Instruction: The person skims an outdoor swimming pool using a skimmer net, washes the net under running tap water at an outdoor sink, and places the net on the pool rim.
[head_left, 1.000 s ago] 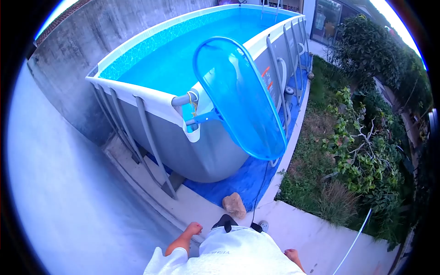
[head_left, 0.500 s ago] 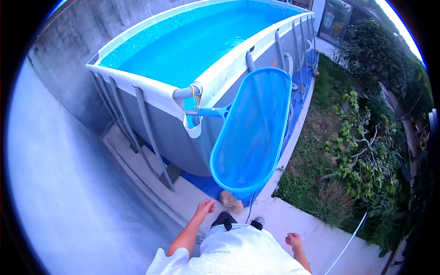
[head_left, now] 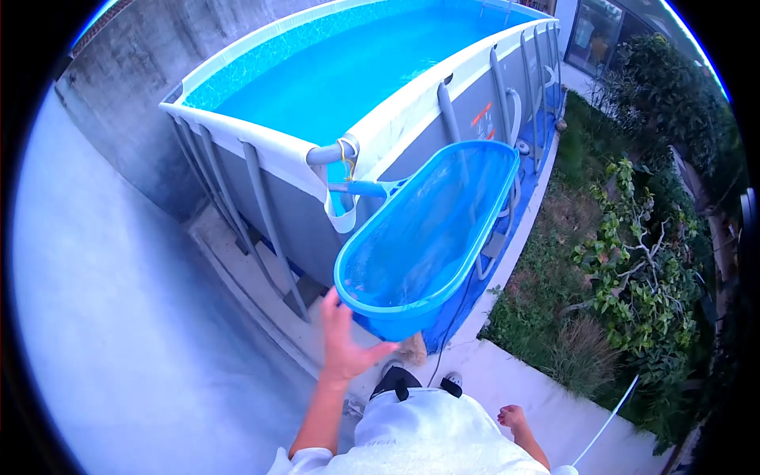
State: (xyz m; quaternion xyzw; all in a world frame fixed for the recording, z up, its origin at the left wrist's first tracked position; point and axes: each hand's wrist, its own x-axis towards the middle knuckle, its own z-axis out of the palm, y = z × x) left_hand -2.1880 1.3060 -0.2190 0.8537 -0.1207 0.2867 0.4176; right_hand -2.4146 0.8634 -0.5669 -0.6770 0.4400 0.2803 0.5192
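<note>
A blue pool skimmer net hangs at the near corner of the pool, its short handle socket pointing left toward the corner rail. A yellow cord is looped round that rail. My left hand is raised with fingers spread and thumb out, right by the lower left rim of the net. Its fingertips overlap the rim's edge in view; I cannot tell whether they touch. Low at my right side, my right hand hangs with loosely bent fingers and nothing visible in it.
The frame pool holds blue water and stands on slanted grey legs over a blue ground sheet. A stone lies near my feet. A concrete wall runs along the left. Shrubs and grass fill the right side, beside a pale pole.
My left hand has risen and opened toward the net's lower rim. The net has tipped, its lower end swinging left. My right hand stays low at my side.
</note>
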